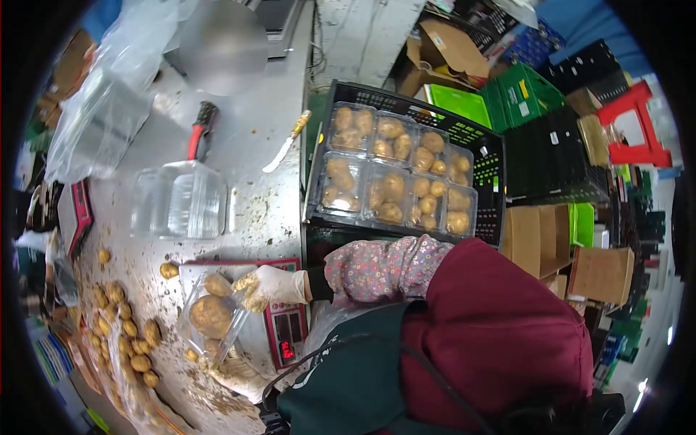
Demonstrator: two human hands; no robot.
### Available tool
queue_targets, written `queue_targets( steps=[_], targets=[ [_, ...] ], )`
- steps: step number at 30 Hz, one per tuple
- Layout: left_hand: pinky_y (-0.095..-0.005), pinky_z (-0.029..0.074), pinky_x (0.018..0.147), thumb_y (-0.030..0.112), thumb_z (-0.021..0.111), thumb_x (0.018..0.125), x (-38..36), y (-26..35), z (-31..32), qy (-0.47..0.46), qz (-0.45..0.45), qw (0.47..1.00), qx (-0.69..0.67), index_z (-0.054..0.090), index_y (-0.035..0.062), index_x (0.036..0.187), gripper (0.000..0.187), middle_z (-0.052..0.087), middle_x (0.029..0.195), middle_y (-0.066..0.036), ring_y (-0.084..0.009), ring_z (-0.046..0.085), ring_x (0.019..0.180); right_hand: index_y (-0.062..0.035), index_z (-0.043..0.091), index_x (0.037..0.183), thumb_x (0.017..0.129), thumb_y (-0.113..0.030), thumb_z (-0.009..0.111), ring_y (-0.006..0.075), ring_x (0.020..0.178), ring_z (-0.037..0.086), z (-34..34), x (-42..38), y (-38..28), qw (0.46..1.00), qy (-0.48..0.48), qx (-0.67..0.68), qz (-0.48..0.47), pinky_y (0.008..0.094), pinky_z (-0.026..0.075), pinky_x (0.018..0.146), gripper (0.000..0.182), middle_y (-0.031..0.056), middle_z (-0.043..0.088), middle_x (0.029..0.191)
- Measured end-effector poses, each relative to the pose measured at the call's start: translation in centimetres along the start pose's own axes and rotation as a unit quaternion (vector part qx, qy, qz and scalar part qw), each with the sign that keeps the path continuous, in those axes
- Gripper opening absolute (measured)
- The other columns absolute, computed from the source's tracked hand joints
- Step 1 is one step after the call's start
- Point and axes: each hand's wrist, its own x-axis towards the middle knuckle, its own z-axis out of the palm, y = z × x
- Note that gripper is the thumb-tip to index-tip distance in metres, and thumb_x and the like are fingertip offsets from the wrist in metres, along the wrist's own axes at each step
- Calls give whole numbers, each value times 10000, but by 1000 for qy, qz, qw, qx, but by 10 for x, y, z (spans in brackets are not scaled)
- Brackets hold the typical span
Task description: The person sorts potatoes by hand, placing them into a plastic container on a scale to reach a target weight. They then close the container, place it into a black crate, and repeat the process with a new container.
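Both hands flank a punnet (209, 316), the right hand (274, 286) with fingers (250, 293) clamped on its edge, the left hand (238, 377) unclear.

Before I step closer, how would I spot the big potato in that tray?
On the metal table, find the red-edged scale with glowing digits. Over it, the right gloved hand grips a clear tray. The potato is round, brown and clearly larger than those beside it.
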Motion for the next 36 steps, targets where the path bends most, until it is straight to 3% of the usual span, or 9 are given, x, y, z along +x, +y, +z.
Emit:
queue_targets(
  steps=[8,9,13,17,18,20,23,27,36],
  targets=[
    [-432,476,970,273,491,971,119,6,13,-309,298,809,402,567,-17,1175,363,566,1268,-153,-263,577,1087,-29,662,1121,904,-528,617,178,849,649,-92,-24,-139,991,-22,-102,81,338,542,740,547,96,691,972],
    [-432,479,952,324,525,947,100,19,67,-315,-38,935,161,571,-4,1159,393,578,1241,-139,-246,581,1062,-23,654,1128,923,-492,604,173,859,646,-96,-28,-149,990,-74,-57,108,329,537,744,514,100,688,965],
    [-391,375,1085,411,617,856,44,-2,216,-507,-199,830,119,429,22,1395,691,507,1381,-172,-269,501,1250,-11,641,1121,954,-332,592,191,894,641,-91,-62,-169,979,-165,-114,42,312,515,776,365,133,677,996],
    [-368,329,1117,402,557,947,21,-24,278,-553,-110,792,233,390,20,1438,644,446,1452,-140,-248,431,1331,8,627,1142,891,-123,606,217,1010,616,-172,-121,-157,926,-75,-350,-118,344,484,864,283,134,647,1138],
    [-380,334,1111,345,568,965,40,-38,274,-516,30,780,352,422,-1,1412,584,433,1460,-137,-247,405,1353,4,627,1157,885,-113,604,212,1061,606,-171,-166,-168,820,-6,-518,-244,339,478,898,297,134,638,1171],
    [-377,394,1051,291,594,962,61,-55,279,-399,394,691,456,497,-25,1350,510,524,1379,-181,-238,499,1277,-26,620,1199,862,-116,614,223,1150,573,-176,-227,-163,938,181,-239,-174,334,454,970,349,149,593,1267],
    [-364,493,895,275,607,957,116,-66,252,-270,498,516,642,609,-47,1220,416,674,1127,-210,-238,653,1038,-28,570,1272,917,-154,583,211,1145,580,-262,-311,-131,769,312,-498,-251,351,462,982,377,115,595,1278],
    [-334,526,827,158,582,960,140,-61,238,-293,267,683,614,679,-66,1090,277,720,987,-190,-268,692,876,-83,555,1298,959,-264,577,224,1085,610,-285,-404,-152,869,426,92,-234,392,489,941,385,82,625,1214],
    [-299,513,748,187,630,954,167,-61,223,-243,247,784,516,690,-19,1064,242,718,949,-92,-160,646,793,-69,466,1398,1023,-351,441,223,1257,492,-426,-482,-133,855,486,-105,-149,366,417,1015,470,58,516,1386]
  ],
)
